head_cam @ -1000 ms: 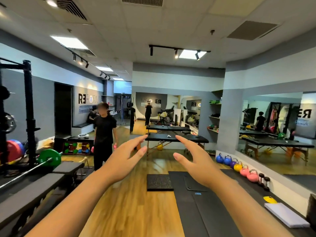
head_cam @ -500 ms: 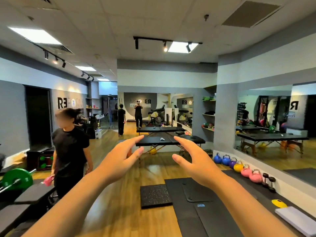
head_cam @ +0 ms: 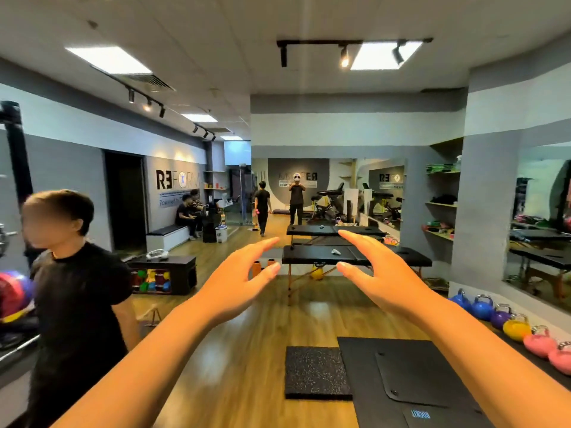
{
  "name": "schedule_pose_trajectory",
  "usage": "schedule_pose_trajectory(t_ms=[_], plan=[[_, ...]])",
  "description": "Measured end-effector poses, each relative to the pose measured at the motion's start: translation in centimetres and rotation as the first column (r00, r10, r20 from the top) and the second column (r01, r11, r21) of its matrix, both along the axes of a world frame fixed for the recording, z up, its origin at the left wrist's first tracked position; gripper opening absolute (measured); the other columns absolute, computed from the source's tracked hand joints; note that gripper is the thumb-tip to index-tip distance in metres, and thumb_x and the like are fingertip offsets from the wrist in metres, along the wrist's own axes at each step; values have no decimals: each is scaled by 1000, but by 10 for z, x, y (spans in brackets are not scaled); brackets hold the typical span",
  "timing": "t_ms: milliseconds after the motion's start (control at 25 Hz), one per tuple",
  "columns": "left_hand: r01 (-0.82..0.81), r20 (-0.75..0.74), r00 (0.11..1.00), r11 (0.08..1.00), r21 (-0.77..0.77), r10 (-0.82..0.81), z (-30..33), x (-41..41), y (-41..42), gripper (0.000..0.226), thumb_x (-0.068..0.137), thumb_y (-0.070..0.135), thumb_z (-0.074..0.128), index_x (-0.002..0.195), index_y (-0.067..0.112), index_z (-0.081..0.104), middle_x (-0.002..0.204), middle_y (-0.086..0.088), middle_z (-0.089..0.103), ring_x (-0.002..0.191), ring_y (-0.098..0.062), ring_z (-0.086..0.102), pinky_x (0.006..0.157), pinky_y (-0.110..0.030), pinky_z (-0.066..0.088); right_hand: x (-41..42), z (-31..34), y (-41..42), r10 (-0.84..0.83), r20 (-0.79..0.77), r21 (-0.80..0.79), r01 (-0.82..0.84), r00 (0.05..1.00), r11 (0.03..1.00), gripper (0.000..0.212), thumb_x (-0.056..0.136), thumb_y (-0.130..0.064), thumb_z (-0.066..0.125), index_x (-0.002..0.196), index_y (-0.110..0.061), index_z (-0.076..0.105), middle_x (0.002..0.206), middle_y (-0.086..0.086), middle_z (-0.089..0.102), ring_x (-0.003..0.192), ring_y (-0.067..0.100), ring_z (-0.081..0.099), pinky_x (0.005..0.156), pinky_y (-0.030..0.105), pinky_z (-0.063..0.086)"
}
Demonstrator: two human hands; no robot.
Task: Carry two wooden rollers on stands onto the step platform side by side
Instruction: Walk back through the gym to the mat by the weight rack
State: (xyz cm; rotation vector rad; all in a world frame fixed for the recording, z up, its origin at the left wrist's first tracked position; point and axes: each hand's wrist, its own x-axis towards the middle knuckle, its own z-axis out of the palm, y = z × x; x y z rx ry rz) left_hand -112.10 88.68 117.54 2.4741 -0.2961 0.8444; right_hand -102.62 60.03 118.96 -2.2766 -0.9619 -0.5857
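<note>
Wall sign (head_cam: 176, 180) — "REFORM", perhaps

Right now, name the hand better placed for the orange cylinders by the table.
Left, probably: the left hand is open, empty and lines up in view with the orange cylinders. The right hand, also open, points at the table, farther right. The cylinders look far off.

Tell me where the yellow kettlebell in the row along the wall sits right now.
In the head view, the yellow kettlebell stands on the floor at the right, along the mirrored wall, between a purple kettlebell and a pink kettlebell, just beyond the black mats.
</note>
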Motion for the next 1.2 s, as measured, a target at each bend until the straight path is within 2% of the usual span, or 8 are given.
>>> schedule_pose_trajectory(t_ms=[200,360,520,640,720,800,960,1200], plan=[[-135,-3,991,991,-3,135,6,112,26,58,103,53,50,158,41,35,160,16,43,147,-6,37,121,-40,34,141,12,41,116,-6,11,-116,993,993,66,100,-61,53,160,-50,28,165,-19,36,151,7,33,120,39,34],[-189,-17,982,982,-4,189,-8,207,51,58,103,52,51,158,40,36,161,15,43,147,-8,39,120,-39,34,244,-4,91,180,-36,1,-180,983,984,67,99,-61,54,160,-46,30,166,-17,36,151,8,32,119,38,34],[-206,-27,978,978,13,206,-22,296,97,60,102,53,52,158,39,36,160,14,45,147,-9,40,120,-40,35,333,-20,138,219,-27,-7,-219,975,976,67,100,-59,55,161,-44,31,164,-19,37,149,6,33,113,29,31],[-203,-8,979,975,93,204,-25,378,139,60,102,53,52,159,40,35,159,15,45,146,-7,39,118,-32,33,406,-20,174,202,-27,-25,-203,979,979,67,101,-59,54,161,-42,31,164,-20,36,150,5,32,116,31,32],[-189,10,982,968,168,190,-19,437,160,60,102,54,51,159,43,33,158,16,45,145,-6,38,115,-24,30,454,-13,198,187,-19,-22,-188,982,982,67,99,-62,52,160,-48,28,165,-23,34,151,3,30,119,36,33],[-166,19,986,974,153,165,-13,491,176,60,102,54,52,158,44,33,156,17,47,144,-6,39,111,-21,29,499,-6,218,166,-18,-22,-167,986,986,67,98,-65,51,158,-53,25,165,-24,32,151,2,28,118,37,33],[-141,-44,988,983,117,146,-20,580,213,61,101,57,51,158,44,32,157,16,46,146,-8,37,113,-28,33,583,-8,254,129,-26,-16,-129,991,991,64,101,-58,53,160,-47,29,166,-19,34,152,7,29,115,34,31],[-238,-88,964,961,141,252,-39,698,293,60,102,60,45,158,45,31,160,16,43,149,-10,34,115,-35,35,724,-33,326,179,-55,6,-179,982,984,62,102,-55,54,159,-46,32,163,-18,38,151,8,32,112,31,31]])
